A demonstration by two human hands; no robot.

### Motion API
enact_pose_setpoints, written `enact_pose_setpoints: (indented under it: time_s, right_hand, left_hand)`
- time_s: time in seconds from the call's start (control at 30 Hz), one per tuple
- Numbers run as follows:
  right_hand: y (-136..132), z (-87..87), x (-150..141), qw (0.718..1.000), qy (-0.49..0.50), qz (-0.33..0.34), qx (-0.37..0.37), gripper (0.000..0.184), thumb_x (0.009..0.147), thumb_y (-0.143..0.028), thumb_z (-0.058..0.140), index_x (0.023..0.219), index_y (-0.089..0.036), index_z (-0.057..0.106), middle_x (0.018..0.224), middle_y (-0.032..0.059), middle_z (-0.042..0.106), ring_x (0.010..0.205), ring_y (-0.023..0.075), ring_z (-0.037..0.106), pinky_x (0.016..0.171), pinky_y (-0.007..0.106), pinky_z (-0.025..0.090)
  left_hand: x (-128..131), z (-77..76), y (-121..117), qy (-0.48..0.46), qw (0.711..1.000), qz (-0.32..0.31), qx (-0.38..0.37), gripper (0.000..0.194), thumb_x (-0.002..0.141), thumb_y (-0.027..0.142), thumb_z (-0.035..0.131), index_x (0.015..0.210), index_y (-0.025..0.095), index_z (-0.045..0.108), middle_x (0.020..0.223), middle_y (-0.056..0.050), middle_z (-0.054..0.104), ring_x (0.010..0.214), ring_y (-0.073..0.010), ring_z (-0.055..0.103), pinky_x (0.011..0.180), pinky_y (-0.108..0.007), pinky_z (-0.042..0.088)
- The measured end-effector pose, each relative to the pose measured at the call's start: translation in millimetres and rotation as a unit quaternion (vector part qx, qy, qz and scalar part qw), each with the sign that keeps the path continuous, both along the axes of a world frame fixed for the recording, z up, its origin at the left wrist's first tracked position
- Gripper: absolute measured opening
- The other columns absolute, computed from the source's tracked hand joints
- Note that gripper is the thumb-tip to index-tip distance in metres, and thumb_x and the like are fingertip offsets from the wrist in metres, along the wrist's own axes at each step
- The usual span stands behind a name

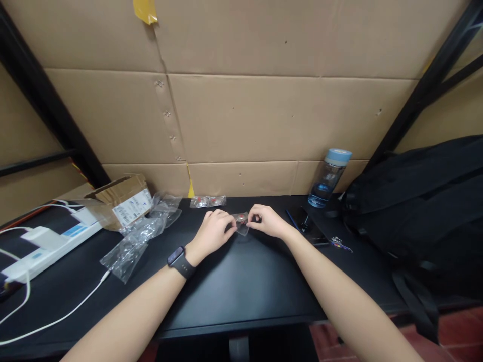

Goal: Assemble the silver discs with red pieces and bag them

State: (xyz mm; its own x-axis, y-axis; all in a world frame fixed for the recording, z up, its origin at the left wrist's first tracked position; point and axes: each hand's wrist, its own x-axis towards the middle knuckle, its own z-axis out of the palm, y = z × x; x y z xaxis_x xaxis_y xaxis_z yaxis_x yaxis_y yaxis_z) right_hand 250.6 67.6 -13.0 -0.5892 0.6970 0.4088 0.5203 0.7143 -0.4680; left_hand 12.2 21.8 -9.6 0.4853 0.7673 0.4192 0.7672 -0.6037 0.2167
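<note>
"Where's the small clear packet [242,219]?"
"Centre of the frame, above the black table [241,281]; left hand [214,232] and right hand [267,221] pinch its opposite edges, fingertips nearly closed."
"And the bottle [327,178]?"
"Right of centre; upright, slightly tilted in view."

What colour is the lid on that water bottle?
The lid is light blue; it shows best in the head view.

The water bottle [325,178] has a light blue lid [338,157].
</note>
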Motion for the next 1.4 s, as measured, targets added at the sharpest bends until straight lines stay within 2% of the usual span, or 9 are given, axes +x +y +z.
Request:
enact_pose_setpoints:
  time_s: [0.2, 0.37, 0.43, 0.63, 0.77, 1.0, 1.13, 1.3, 1.4]
  right_hand:
    - [2, 6.3, 10, 0.999, 0.015, -0.004, -0.029, 0.008, 0.083, -0.021, 0.074, 0.078, -0.017, 0.069, 0.085, 0.0017, 0.065, 0.071, 0.0127, 0.055, 0.068, 0.024, 0.041]
    - [2, 14.1, 19, 0.995, 0.000, -0.023, -0.101, 0.011, 0.085, -0.028, 0.069, 0.081, -0.018, 0.072, 0.068, -0.0023, 0.062, 0.061, 0.0119, 0.050, 0.061, 0.024, 0.037]
    - [1, 13.7, 18, 0.991, 0.018, -0.034, -0.125, 0.013, 0.084, -0.030, 0.069, 0.080, -0.018, 0.073, 0.065, -0.0023, 0.063, 0.059, 0.0119, 0.050, 0.060, 0.024, 0.037]
    - [-1, 3.0, 6, 0.964, 0.142, -0.037, -0.223, 0.018, 0.077, -0.024, 0.071, 0.093, -0.018, 0.063, 0.075, 0.0017, 0.072, 0.069, 0.0159, 0.066, 0.067, 0.024, 0.048]
    - [-5, -1.1, 0, 0.973, 0.116, -0.076, -0.185, 0.049, 0.075, -0.015, 0.069, 0.121, -0.022, 0.054, 0.072, -0.0027, 0.073, 0.063, 0.0144, 0.066, 0.065, 0.023, 0.047]
    - [-7, -2.6, -7, 0.995, -0.030, -0.066, -0.075, 0.036, 0.087, -0.010, 0.053, 0.108, -0.026, 0.077, 0.084, 0.0020, 0.073, 0.078, 0.0170, 0.066, 0.077, 0.027, 0.047]
    - [-9, -2.0, -7, 0.993, -0.098, -0.069, -0.018, 0.043, 0.086, -0.009, 0.054, 0.117, -0.030, 0.076, 0.094, 0.0058, 0.068, 0.090, 0.0200, 0.062, 0.087, 0.031, 0.045]
    - [-16, -4.4, -10, 0.989, -0.136, -0.060, 0.023, 0.043, 0.080, -0.017, 0.070, 0.122, -0.028, 0.072, 0.123, 0.0098, 0.063, 0.110, 0.0272, 0.055, 0.099, 0.041, 0.040]
    - [-16, -6.0, -14, 0.988, -0.140, -0.058, 0.034, 0.034, 0.088, -0.019, 0.065, 0.120, -0.024, 0.071, 0.120, 0.0106, 0.068, 0.109, 0.0270, 0.058, 0.097, 0.041, 0.040]
  left_hand:
    - [-4, 3.4, 2, -0.038, 0.999, 0.020, -0.018, 0.005, 0.090, 0.022, 0.064, 0.087, 0.024, 0.067, 0.092, -0.001, 0.071, 0.101, -0.0229, 0.060, 0.089, -0.039, 0.033]
    - [0, 7.8, -3, -0.065, 0.997, 0.018, -0.025, 0.009, 0.091, 0.022, 0.059, 0.082, 0.023, 0.062, 0.089, -0.001, 0.072, 0.099, -0.0226, 0.062, 0.089, -0.039, 0.033]
    - [1, 8.0, -4, -0.090, 0.995, 0.020, -0.038, 0.002, 0.090, 0.022, 0.057, 0.089, 0.023, 0.058, 0.090, 0.000, 0.073, 0.097, -0.0221, 0.064, 0.087, -0.037, 0.035]
    - [3, 0.5, -1, -0.141, 0.986, 0.049, -0.076, 0.032, 0.090, 0.020, 0.055, 0.119, 0.025, 0.041, 0.089, 0.003, 0.074, 0.094, -0.0217, 0.067, 0.087, -0.036, 0.035]
    - [5, -5.7, 0, -0.093, 0.992, 0.065, -0.061, 0.026, 0.093, 0.018, 0.050, 0.117, 0.027, 0.047, 0.091, 0.001, 0.072, 0.100, -0.0231, 0.063, 0.087, -0.038, 0.033]
    - [7, -8.9, -4, 0.002, 0.999, 0.041, -0.003, 0.028, 0.101, 0.020, 0.040, 0.117, 0.029, 0.062, 0.107, -0.005, 0.069, 0.107, -0.0260, 0.053, 0.085, -0.040, 0.033]
    - [6, -9.2, -4, 0.029, 0.998, 0.049, 0.004, 0.028, 0.103, 0.028, 0.043, 0.116, 0.029, 0.068, 0.105, -0.007, 0.066, 0.107, -0.0271, 0.050, 0.085, -0.040, 0.034]
    - [5, -11.1, -6, 0.047, 0.997, 0.049, 0.021, 0.029, 0.101, 0.039, 0.047, 0.119, 0.030, 0.068, 0.128, -0.009, 0.060, 0.128, -0.0329, 0.040, 0.095, -0.048, 0.033]
    - [4, -12.0, -7, 0.060, 0.998, 0.031, 0.006, 0.033, 0.096, 0.038, 0.056, 0.126, 0.028, 0.063, 0.130, -0.009, 0.062, 0.132, -0.0354, 0.038, 0.097, -0.050, 0.032]
